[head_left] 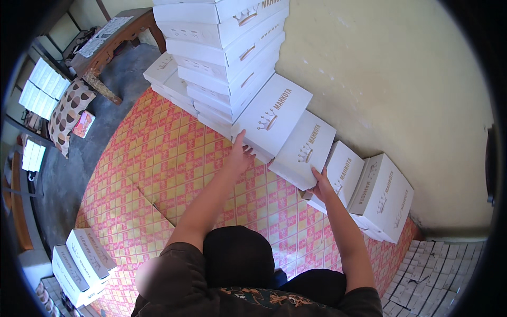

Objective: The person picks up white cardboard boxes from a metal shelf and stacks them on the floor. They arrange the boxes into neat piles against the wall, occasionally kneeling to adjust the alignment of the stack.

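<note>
Two white lidded cardboard boxes with a gold crown print lie in front of me against the wall. At the front left corner of the left box (pixel 280 105), my left hand (pixel 241 154) has its thumb up on the edge and its fingers curled below. My right hand (pixel 320 186) grips the front right corner of the right box (pixel 306 150), thumb on the lid and fingers underneath. The fingertips of that hand are hidden by the box. Left of these boxes rises a tall stack of similar white boxes (pixel 206 66).
More white boxes (pixel 388 198) stand to the right along the plain wall (pixel 369 58). Red and yellow patterned matting (pixel 142 179) covers the floor. Two boxes (pixel 84 261) sit at the lower left. Farther off are a wooden table (pixel 113 39), a dotted cushion (pixel 68 111) and bundled white packs (pixel 433 269).
</note>
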Demonstrator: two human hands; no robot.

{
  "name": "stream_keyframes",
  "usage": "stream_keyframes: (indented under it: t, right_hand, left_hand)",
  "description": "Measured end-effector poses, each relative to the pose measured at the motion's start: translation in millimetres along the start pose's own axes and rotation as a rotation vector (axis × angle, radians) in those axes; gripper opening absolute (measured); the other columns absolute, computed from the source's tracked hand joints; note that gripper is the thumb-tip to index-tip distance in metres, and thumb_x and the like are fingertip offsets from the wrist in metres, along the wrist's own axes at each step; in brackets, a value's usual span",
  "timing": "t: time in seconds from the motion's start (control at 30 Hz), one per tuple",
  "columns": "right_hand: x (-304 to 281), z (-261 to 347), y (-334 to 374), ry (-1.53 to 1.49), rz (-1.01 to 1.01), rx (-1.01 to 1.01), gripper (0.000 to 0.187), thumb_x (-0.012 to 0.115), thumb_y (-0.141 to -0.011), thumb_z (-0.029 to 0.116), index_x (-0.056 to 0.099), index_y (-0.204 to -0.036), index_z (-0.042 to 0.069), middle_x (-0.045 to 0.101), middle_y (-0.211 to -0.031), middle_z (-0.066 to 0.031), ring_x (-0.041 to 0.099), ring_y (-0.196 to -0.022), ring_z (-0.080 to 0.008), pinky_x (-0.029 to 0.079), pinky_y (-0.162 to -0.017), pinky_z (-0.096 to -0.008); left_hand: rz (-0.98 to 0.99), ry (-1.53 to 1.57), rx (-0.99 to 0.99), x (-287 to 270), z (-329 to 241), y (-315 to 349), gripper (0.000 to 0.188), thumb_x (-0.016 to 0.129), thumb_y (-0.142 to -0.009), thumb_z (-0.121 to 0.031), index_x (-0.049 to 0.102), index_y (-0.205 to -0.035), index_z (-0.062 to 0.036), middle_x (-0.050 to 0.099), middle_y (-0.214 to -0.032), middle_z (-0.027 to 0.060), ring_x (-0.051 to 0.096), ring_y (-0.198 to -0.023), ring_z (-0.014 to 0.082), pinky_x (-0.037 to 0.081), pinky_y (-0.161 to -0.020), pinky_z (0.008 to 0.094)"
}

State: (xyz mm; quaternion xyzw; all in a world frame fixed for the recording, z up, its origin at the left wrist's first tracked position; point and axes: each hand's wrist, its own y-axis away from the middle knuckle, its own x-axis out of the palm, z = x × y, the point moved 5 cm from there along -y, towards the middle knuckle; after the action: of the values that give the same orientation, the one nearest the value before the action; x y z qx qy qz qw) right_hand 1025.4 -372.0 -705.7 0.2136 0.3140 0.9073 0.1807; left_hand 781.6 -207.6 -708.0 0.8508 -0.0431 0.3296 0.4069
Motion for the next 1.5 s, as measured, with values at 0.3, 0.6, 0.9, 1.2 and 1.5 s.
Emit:
stream_keyframes:
  t: [0.3, 0.6, 0.9, 1.2, 1.5]
  right_hand:
    - [-25, -19, -39, 0.117, -0.16, -0.108, 0.05, 0.044, -0.091, 0.019, 0.018, -0.135, 0.02, 0.04, -0.127, -0.0091, 0.045, -0.112, -0.0276, 0.043, -0.082, -0.0543]
    - [-39, -26, -61, 0.251, -0.282, -0.046, 0.057, 0.044, -0.091, 0.021, 0.011, -0.138, 0.026, 0.037, -0.129, -0.0095, 0.045, -0.112, -0.0274, 0.043, -0.08, -0.0561]
    - [-28, -5, -46, 0.855, -0.397, -0.128, 0.074, 0.05, -0.086, 0.028, 0.006, -0.138, 0.001, 0.043, -0.123, -0.0274, 0.051, -0.105, -0.0331, 0.041, -0.089, -0.0344]
    - [-69, 15, 71, 0.83, -0.475, -0.702, 0.041, 0.06, -0.079, 0.019, 0.049, -0.114, 0.002, 0.049, -0.11, -0.019, 0.052, -0.099, -0.029, 0.043, -0.086, -0.0333]
    - [-166, -104, 127, 0.341, -0.356, 0.478, 0.054, 0.049, -0.084, 0.05, 0.05, -0.106, 0.001, 0.06, -0.088, -0.0126, 0.061, -0.083, -0.0207, 0.046, -0.066, -0.0342]
  left_hand:
    - [-0.081, -0.01, 0.036, 30, 19, 5, 0.062, 0.066, -0.073, -0.03, 0.029, -0.123, -0.0245, 0.033, -0.124, 0.0104, 0.03, -0.118, 0.0262, 0.024, -0.097, 0.0509]
    - [-0.115, -0.031, -0.036, 24, 20, -17, 0.066, 0.072, -0.063, -0.042, 0.042, -0.115, -0.0166, 0.04, -0.114, 0.0039, 0.034, -0.109, 0.0188, 0.027, -0.09, 0.0425]
    - [0.032, -0.118, -0.001, 27, 25, 5, 0.061, 0.068, -0.071, -0.04, 0.042, -0.118, -0.0115, 0.043, -0.11, 0.0054, 0.041, -0.103, 0.0201, 0.039, -0.087, 0.0403]
    - [0.138, -0.139, -0.12, 23, 76, 60, 0.049, 0.061, -0.08, -0.034, 0.041, -0.119, -0.0098, 0.043, -0.113, 0.0069, 0.044, -0.103, 0.0203, 0.044, -0.082, 0.037]
    - [0.176, -0.096, -0.093, 52, 125, 47, 0.048, 0.063, -0.08, -0.027, 0.041, -0.119, -0.0091, 0.045, -0.111, 0.006, 0.045, -0.103, 0.0176, 0.042, -0.085, 0.0316]
